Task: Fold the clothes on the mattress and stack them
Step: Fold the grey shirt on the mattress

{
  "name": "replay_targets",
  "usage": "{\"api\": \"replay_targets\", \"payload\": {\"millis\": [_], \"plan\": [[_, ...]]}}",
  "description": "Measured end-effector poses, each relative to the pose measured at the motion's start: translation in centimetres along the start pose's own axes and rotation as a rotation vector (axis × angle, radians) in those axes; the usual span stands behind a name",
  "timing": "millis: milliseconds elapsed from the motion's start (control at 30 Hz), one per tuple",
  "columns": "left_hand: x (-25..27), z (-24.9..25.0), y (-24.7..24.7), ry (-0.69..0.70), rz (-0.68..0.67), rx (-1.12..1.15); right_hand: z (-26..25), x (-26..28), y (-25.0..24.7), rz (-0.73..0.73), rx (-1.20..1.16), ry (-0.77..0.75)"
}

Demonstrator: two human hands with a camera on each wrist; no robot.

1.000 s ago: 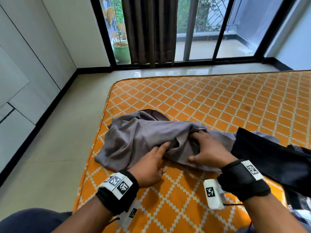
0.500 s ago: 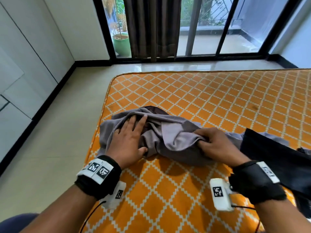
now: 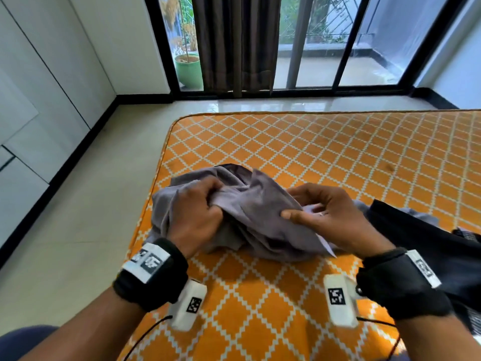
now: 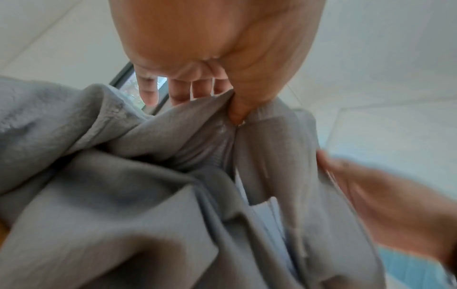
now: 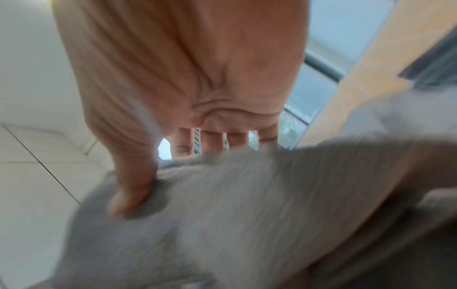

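Two hands are on one garment, so we read this as the opening step of a fold: finding edges before anything is laid flat. At about nine o'clock, outside the glass, a green plant pot (image 3: 189,71) stands beside the brown curtain (image 3: 236,43). Nearer us, at about seven o'clock on the orange mattress (image 3: 325,152), our left hand (image 3: 195,217) has its fingers curled into a bunch of the grey shirt (image 3: 256,217); the left wrist view shows the thumb (image 4: 238,109) pinching a ridge of cloth against the fingers. The shirt lies crumpled near the mattress's left edge, partly lifted between our hands. Our right hand (image 3: 330,217), at about five o'clock, pinches a fold of the same shirt between thumb (image 5: 131,195) and fingers, with something pale, perhaps a label, showing there; we cannot tell which. At three o'clock a dark garment (image 3: 421,246) lies touching the shirt's right end, unfolded. No stack is visible yet, so we judge the task barely begun. Next we would need to pull our hands apart, shake the shirt open and spread it flat, clear of the dark garment.
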State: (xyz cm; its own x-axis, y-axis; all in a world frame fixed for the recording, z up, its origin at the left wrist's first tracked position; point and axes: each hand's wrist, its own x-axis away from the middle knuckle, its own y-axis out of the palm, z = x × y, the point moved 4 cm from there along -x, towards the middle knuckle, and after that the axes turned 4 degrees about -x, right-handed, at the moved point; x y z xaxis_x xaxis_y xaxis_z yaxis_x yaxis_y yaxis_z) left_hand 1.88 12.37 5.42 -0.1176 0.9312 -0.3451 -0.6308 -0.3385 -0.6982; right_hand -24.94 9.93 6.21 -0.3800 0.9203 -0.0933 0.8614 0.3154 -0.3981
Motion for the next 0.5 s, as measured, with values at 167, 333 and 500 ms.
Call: {"api": "replay_targets", "payload": {"millis": [167,333,500], "plan": [[-2.0,-3.0,-3.5,-0.171,0.111,0.126,3.8,0.4,-2.8,-0.134,0.330,0.178],[-2.0,-3.3,-5.2,-0.191,0.158,0.153,7.0,-0.4,-0.3,-0.233,0.650,0.224],[-1.7,-1.8,-7.4,-0.103,0.224,0.141,9.0,-1.5,0.2,0.006,0.537,0.171]]}}
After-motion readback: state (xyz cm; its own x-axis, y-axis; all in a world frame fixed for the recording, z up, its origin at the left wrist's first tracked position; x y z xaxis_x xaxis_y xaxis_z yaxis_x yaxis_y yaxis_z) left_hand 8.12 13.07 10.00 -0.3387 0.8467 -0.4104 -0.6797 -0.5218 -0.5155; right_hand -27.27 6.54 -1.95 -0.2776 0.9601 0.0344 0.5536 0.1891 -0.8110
